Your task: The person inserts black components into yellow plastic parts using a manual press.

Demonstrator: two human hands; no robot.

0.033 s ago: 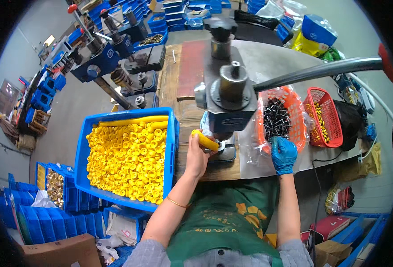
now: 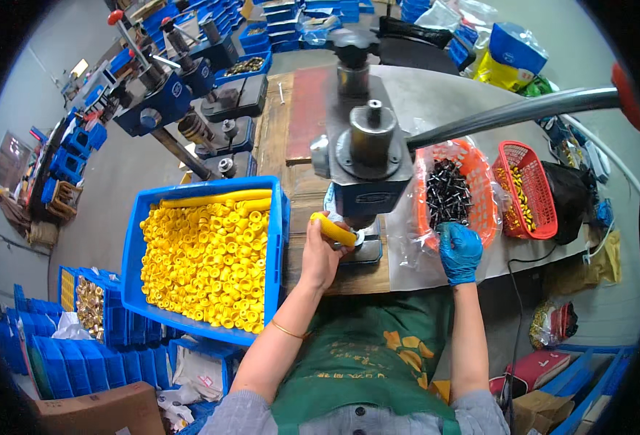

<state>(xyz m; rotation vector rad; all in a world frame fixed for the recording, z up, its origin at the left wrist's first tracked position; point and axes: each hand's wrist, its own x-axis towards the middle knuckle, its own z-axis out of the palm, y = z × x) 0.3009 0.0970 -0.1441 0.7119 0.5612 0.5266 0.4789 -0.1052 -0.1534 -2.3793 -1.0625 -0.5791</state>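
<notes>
My left hand (image 2: 322,259), bare, is closed around a curved yellow tube-like piece (image 2: 333,230). That piece's right end sits at the base of a hand press (image 2: 371,163), beneath its head. My right hand (image 2: 460,252) wears a blue glove and is at the near end of an orange basket (image 2: 485,194) lined with clear plastic. Its fingers are curled together at the edge of a heap of small black pin-like parts (image 2: 448,192). Whatever they pinch, if anything, is hidden.
Left of the press stands a blue bin (image 2: 282,239) full of small yellow caps (image 2: 207,261). The press's long lever (image 2: 515,116) reaches right over the table. A red basket (image 2: 544,192) holds yellow and black parts. More presses (image 2: 153,101) stand at the far left.
</notes>
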